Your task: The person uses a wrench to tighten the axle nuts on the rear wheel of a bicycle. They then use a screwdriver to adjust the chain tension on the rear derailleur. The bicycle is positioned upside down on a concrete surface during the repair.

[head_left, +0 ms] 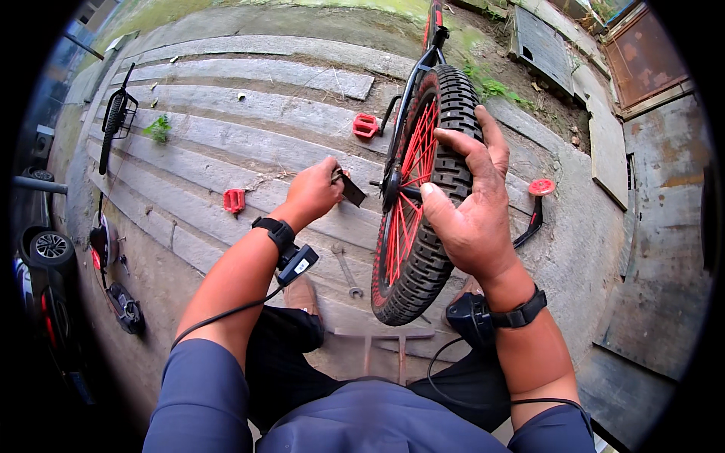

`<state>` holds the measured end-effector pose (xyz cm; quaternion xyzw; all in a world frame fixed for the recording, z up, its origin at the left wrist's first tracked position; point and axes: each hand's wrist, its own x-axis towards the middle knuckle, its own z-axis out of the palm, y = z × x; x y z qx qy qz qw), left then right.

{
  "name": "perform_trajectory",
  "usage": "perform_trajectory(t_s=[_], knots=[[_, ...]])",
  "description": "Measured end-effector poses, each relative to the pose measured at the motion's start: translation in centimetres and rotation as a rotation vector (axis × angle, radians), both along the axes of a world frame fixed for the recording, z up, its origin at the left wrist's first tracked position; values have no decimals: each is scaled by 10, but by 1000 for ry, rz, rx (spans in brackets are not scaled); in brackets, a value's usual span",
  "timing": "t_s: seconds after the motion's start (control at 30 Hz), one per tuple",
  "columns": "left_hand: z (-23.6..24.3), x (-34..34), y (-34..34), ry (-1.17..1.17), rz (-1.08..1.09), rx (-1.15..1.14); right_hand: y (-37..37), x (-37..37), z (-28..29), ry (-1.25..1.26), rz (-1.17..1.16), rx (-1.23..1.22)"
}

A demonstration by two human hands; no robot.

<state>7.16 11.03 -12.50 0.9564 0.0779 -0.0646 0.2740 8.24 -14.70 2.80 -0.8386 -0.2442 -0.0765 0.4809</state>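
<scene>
A bicycle wheel stands in front of me, with red spokes [424, 143] and a knobby black tyre [458, 90]; it sits in a dark bike frame [414, 78]. My right hand [479, 219] rests against the tyre's right side, fingers spread and thumb on the tread. Left of the wheel's axle, my left hand [314, 193] is closed on a flat black metal plate [353, 192], which sticks out past the fingers, apart from the wheel. A red pedal [365, 125] shows beside the crank.
An open-ended wrench [347, 270] lies on the slabs between my feet. Another red pedal [234, 200] is on the ground at left. Right of the wheel lies a black arm with a red round end [541, 187]. Rusty metal sheets [668, 219] border the right; a parked car [49, 302] stands far left.
</scene>
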Motion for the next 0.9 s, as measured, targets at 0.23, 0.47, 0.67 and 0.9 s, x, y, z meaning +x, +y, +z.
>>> perform_trajectory(t_s=[0.23, 0.47, 0.67, 0.9], knots=[[28, -12, 36, -92, 102, -55, -6, 6, -1, -53, 16, -3], [106, -30, 45, -289, 179, -250, -45, 24, 17, 197, 21, 325], [198, -67, 41, -479, 392, -598, -88, 31, 31, 265, -83, 473], [321, -87, 2, -800, 442, -730, -122, 23, 37, 307, -32, 612]])
